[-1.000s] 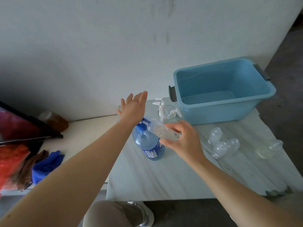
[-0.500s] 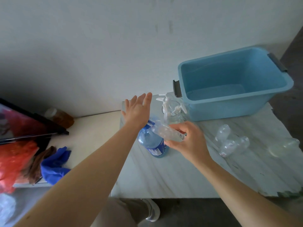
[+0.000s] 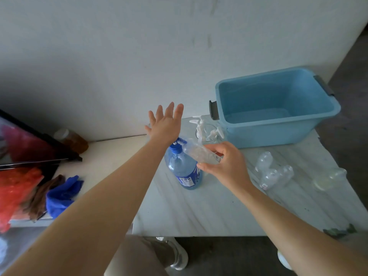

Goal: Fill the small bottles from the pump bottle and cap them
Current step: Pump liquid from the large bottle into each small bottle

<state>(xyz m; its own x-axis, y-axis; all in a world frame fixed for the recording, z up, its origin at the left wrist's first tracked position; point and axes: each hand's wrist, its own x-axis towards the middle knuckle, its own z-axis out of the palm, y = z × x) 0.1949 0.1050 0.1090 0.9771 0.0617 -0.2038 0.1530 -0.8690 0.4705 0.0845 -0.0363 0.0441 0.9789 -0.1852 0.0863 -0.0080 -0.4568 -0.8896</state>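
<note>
1. Pump bottle (image 3: 183,168): blue, standing upright on the table (image 3: 199,212), left of centre and in front of the caps.
2. Left hand (image 3: 166,124): palm down, fingers straight and slightly spread, gripping nothing. Its heel lies over the pump head. Contact cannot be confirmed.
3. Right hand (image 3: 225,164): thumb and fingers curl round the base end of a clear small bottle (image 3: 196,152).
4. Small bottle: held in the air, tilted almost flat, above the pump bottle's shoulder. Its mouth points left and meets the pump spout. Its fill level cannot be told.
5. Spare bottles (image 3: 272,170): clear, lying in a cluster on the table, right of the right hand. A lone bottle (image 3: 328,178) lies apart, further right.
6. Caps (image 3: 205,128): white pump tops, grouped behind the small bottle, just beside the bin.
7. Bin (image 3: 268,134): blue with grey handles, at the table's far right, near the wall.
8. Left of the table: a blue cloth (image 3: 61,194) and an amber jar (image 3: 71,137).
</note>
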